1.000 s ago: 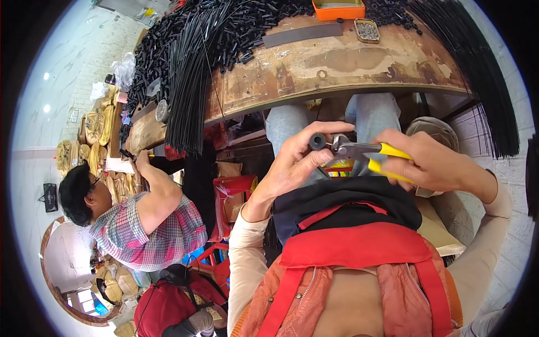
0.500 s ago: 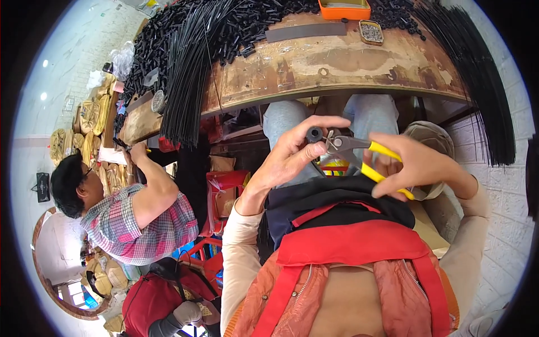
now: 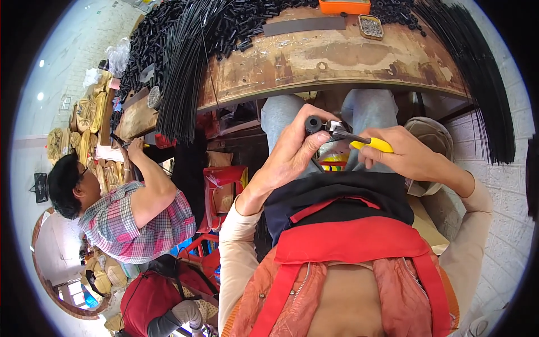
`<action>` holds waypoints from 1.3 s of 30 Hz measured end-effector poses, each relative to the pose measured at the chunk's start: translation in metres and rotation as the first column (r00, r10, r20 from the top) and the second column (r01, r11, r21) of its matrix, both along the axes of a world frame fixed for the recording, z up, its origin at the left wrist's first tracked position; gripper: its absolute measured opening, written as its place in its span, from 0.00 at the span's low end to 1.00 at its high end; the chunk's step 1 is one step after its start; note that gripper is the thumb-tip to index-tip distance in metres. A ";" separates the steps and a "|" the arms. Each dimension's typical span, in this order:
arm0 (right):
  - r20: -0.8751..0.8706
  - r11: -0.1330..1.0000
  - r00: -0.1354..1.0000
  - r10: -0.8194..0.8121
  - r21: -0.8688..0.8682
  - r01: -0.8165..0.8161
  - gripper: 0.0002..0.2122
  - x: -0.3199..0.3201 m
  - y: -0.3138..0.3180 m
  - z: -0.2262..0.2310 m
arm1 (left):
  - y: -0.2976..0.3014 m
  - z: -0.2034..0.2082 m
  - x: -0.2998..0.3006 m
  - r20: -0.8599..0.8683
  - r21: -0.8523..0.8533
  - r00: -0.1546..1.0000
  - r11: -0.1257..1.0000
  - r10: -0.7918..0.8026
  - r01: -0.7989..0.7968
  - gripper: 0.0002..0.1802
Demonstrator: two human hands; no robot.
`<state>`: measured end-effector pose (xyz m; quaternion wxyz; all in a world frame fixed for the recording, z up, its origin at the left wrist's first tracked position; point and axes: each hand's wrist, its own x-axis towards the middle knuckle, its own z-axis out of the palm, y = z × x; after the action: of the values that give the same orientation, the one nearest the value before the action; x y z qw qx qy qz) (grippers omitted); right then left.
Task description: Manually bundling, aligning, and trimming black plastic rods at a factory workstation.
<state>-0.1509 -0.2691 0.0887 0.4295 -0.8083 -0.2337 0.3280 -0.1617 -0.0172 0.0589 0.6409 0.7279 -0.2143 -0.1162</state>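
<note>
Above my lap, my left hand [image 3: 297, 143] is closed around a short black tube [image 3: 313, 123], its round open end facing up. Close beside the tube, my right hand [image 3: 401, 151] is wrapped round a pair of pliers [image 3: 364, 140] with yellow handles and dark metal jaws. The jaws reach to the left thumb and index finger, where a small bright metal piece [image 3: 333, 125] shows. Whether the jaws grip that piece cannot be made out.
A worn wooden table [image 3: 303, 67] stands ahead, with a heap of black tubes [image 3: 247, 28], bundles of thin black rods [image 3: 185, 73], a grey strip [image 3: 304, 26], a tin of small metal parts [image 3: 370, 26] and an orange tray [image 3: 344, 7]. At left, another person [image 3: 135, 219] works.
My right hand has closed on the pliers, whose handles were spread apart before. The pliers have turned, with their jaws still by my left fingertips. My left hand keeps the black tube.
</note>
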 end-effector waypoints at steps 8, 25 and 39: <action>-0.038 0.999 0.999 0.020 0.040 -0.018 0.13 -0.003 -0.001 0.016 | 0.004 -0.006 0.002 0.017 0.079 0.999 0.996 -0.046 0.045 0.16; 0.830 0.977 0.516 -0.212 0.165 0.136 0.12 0.124 -0.027 -0.052 | 0.010 -0.017 0.038 0.064 -0.253 0.971 0.945 0.231 -0.208 0.31; 0.886 0.823 0.463 0.003 -0.265 0.502 0.10 0.255 -0.050 -0.072 | 0.005 -0.044 0.076 -0.083 -0.228 0.992 0.967 0.099 -0.116 0.25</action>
<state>0.1040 -0.3190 0.0172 0.0788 -0.9675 -0.1965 -0.1385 -0.0859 -0.0126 0.0144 0.7343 0.6538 -0.1637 -0.0813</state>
